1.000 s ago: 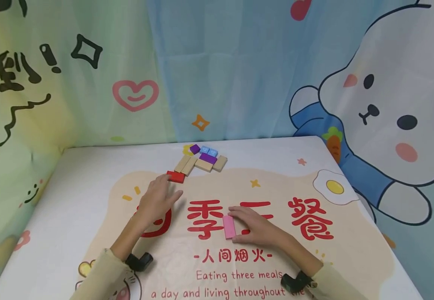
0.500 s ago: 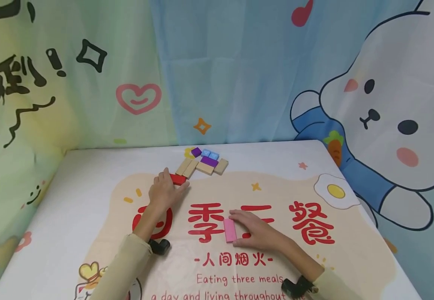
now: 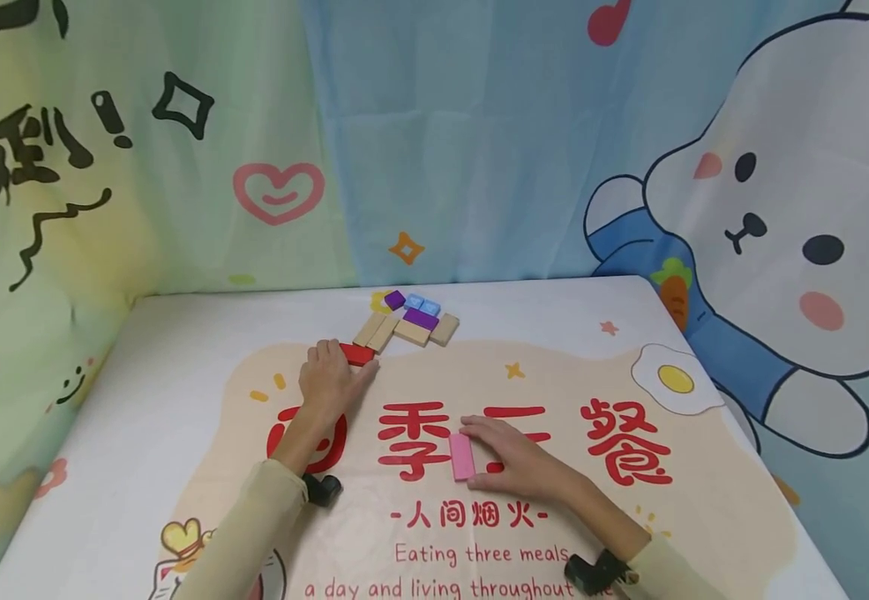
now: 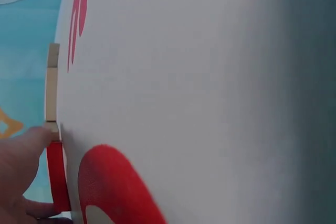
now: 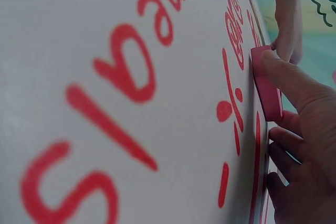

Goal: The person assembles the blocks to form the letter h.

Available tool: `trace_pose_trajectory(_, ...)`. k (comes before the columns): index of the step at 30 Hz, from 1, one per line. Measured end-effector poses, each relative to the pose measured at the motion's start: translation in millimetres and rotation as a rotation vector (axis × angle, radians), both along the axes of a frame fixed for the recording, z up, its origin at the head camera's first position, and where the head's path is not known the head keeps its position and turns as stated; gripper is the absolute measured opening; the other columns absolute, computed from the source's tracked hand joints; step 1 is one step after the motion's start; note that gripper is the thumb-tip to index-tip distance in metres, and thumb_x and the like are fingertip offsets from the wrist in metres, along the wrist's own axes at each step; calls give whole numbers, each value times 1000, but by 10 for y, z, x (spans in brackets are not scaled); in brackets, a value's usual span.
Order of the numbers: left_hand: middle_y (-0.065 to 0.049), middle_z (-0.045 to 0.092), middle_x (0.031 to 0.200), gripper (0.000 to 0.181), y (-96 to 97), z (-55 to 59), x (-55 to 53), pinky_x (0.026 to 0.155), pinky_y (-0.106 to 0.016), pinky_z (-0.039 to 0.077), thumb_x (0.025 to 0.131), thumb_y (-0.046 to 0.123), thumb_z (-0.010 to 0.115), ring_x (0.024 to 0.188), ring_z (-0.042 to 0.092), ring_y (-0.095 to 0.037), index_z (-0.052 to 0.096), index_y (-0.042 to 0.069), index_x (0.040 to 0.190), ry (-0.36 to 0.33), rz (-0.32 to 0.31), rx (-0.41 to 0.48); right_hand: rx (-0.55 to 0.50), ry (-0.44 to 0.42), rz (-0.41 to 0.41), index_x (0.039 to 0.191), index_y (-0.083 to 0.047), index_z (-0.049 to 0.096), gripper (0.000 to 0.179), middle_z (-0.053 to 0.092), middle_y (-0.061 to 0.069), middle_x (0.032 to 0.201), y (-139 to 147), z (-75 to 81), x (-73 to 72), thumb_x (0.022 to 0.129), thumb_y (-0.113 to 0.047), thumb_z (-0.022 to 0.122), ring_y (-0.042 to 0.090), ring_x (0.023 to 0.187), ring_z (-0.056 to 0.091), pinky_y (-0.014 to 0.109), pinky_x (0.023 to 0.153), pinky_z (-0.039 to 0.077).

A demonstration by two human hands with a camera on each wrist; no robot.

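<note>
In the head view my left hand (image 3: 327, 377) holds a flat red block (image 3: 357, 355) at the far middle of the table, lying against wooden blocks. The left wrist view has the red block (image 4: 58, 176) between my thumb (image 4: 32, 142) and fingers. Nearer the middle, my right hand (image 3: 515, 457) pinches an oblong pink block (image 3: 461, 457) lying on the tabletop. Seen from the right wrist, the pink block (image 5: 267, 83) has my thumb at one end and a finger at the other.
Behind the red block several plain wooden blocks (image 3: 411, 332) lie close together, with purple (image 3: 421, 318) and light blue blocks (image 3: 422, 305) beside them. A printed cloth (image 3: 591, 533) covers the table. A patterned curtain (image 3: 464, 167) hangs along its far edge.
My left hand has moved slightly forward and right, and its thumb has closed in on the red block. The right hand stays at the pink block.
</note>
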State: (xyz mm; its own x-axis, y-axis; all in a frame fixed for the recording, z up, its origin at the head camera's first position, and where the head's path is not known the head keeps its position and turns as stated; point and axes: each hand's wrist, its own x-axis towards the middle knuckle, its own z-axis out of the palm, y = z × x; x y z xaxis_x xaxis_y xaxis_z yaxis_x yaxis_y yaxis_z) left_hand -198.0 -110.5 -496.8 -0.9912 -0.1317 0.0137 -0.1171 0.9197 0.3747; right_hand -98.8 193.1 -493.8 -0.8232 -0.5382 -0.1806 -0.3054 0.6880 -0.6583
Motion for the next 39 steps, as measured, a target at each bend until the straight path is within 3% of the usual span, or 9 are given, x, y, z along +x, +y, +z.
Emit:
trace_pose_trajectory(15, -19, 51, 119, 72, -50, 42, -6, 82, -41, 57, 84, 53, 65, 107, 50, -30, 48, -6, 123, -17, -2, -15, -8, 29, 18, 145, -21, 43, 76, 39, -3, 154, 1, -18, -28, 81, -48, 73, 26, 143, 35, 54, 107, 41)
trace_pose_trajectory(24, -18, 53, 113, 68, -81, 66, 75, 77, -40, 57, 81, 49, 69, 103, 51, -29, 52, -5, 119, -6, -15, -32, -18, 15, 9, 146, -23, 42, 77, 38, -5, 155, 4, -3, -3, 81, -45, 75, 25, 144, 34, 53, 108, 40)
trace_pose_trajectory(31, -17, 54, 106, 66, -123, 120, 173, 75, -38, 55, 81, 49, 71, 99, 50, -28, 54, -4, 115, 1, -85, 13, -22, 16, 14, 146, -22, 42, 76, 38, -3, 155, 7, -2, 3, 82, -46, 73, 26, 144, 34, 54, 108, 39)
trace_pose_trajectory(39, -13, 56, 104, 72, -154, 207, 350, 71, -34, 53, 76, 51, 77, 95, 50, -24, 55, -1, 120, 77, -230, 43, -23, 9, 1, 147, -23, 41, 77, 38, -3, 154, 12, -12, 7, 81, -48, 73, 26, 143, 35, 54, 107, 41)
